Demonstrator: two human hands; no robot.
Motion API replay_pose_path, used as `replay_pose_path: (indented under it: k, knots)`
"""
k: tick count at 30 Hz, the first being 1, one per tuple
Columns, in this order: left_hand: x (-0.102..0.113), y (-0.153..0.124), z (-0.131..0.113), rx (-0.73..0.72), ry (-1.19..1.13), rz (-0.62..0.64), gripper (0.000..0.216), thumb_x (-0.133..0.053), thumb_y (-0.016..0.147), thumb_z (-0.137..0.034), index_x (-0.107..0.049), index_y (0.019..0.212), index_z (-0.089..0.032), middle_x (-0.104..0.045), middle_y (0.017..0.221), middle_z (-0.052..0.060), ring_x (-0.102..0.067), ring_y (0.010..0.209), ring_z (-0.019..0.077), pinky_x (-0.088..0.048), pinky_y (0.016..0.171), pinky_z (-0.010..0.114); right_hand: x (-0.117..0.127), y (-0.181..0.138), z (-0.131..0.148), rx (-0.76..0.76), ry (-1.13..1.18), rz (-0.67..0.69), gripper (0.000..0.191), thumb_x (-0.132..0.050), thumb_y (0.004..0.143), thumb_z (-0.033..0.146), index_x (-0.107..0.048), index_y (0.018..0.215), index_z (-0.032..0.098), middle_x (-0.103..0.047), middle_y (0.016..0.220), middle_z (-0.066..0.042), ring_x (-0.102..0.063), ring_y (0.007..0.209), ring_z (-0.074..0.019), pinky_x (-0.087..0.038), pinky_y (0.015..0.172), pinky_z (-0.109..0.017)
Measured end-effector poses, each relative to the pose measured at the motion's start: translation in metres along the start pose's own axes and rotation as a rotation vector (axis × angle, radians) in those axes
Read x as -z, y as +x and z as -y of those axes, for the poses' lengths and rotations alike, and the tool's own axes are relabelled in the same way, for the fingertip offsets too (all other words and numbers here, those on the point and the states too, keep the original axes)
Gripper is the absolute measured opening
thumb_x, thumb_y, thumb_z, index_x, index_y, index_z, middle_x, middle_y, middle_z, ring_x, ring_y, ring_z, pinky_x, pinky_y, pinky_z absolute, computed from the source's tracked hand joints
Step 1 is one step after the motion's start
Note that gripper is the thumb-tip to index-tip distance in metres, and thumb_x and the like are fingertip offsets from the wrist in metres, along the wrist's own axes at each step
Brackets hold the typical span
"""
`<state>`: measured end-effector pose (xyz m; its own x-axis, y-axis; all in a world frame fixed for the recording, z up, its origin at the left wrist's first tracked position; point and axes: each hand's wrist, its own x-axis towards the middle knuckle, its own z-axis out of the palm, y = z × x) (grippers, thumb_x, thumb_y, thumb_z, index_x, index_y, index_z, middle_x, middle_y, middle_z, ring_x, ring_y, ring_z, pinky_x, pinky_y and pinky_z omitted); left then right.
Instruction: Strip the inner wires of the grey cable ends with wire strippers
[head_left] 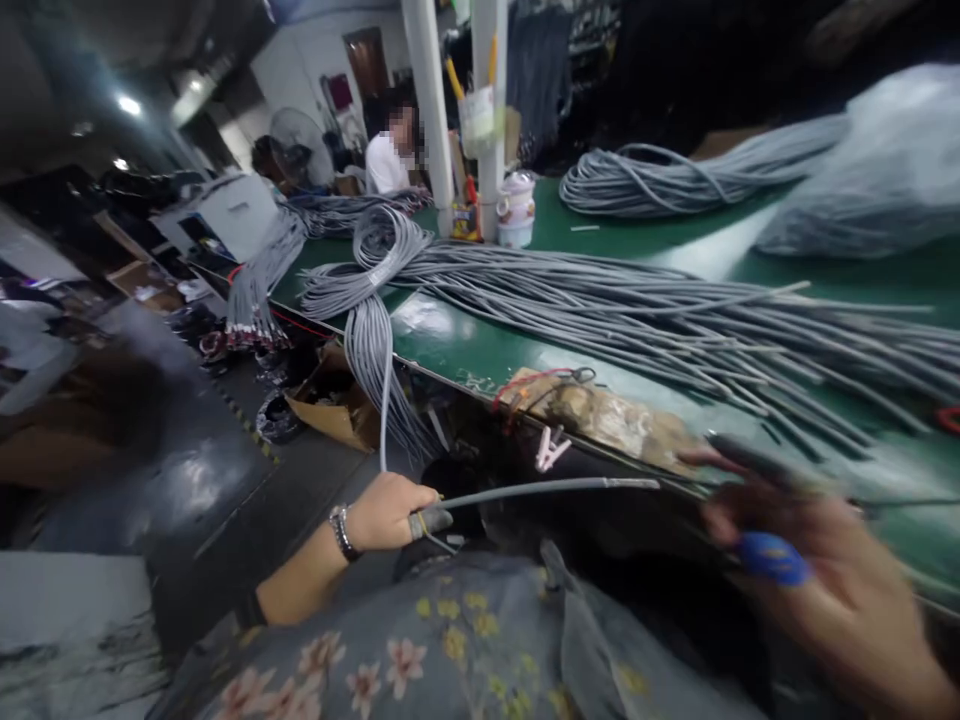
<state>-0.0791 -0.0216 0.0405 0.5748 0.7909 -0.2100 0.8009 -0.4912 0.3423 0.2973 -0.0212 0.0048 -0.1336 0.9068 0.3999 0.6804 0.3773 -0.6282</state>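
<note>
In my left hand [386, 515] is a grey cable [525, 490], with the fingers closed around it. Its free end points right, and a pale, thinner stripped-looking tip [630, 483] shows there. A wrap covers one of the left fingers. My right hand [802, 550] is at the table edge, blurred by motion, with blue tape [772, 557] around a finger. It grips a dark, slim tool [757, 462], too smeared to name. Close to both hands, a pink clip [551, 450] hangs at the table's front edge.
Long grey cables [600, 300] lie across the green table [450, 335], with a looped bundle [382, 250] hanging over its edge. Brown taped padding [607, 415] lines the front. A white post [491, 110], a plastic bag [877, 170] and another person [386, 160] are farther back.
</note>
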Motion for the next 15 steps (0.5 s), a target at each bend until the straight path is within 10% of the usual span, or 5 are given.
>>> replay_pose_path:
  k: [8,15]
  knots:
    - [-0.013,0.008,0.006,0.02,0.012,0.199,0.032,-0.044,0.09,-0.044,-0.059,0.075,-0.019,-0.059,0.06,0.0,-0.055,0.057,0.0135,-0.029,0.054,0.022,-0.042,0.009,0.064,0.022,0.265,0.392,0.028,-0.042,0.092,0.035,-0.064,0.085,0.021,-0.066,0.075,-0.004,-0.062,0.067,-0.0175,-0.05,0.063,-0.028]
    - [-0.058,0.048,-0.044,0.105,-0.765,0.047,0.028,-0.058,0.084,-0.037,-0.06,0.099,-0.013,-0.067,0.081,0.004,-0.059,0.068,0.0113,-0.045,0.063,0.02,-0.082,0.0,0.067,-0.165,0.596,0.615,0.043,-0.04,0.091,0.053,-0.063,0.085,0.018,-0.068,0.081,-0.005,-0.063,0.076,-0.0199,-0.052,0.07,-0.03]
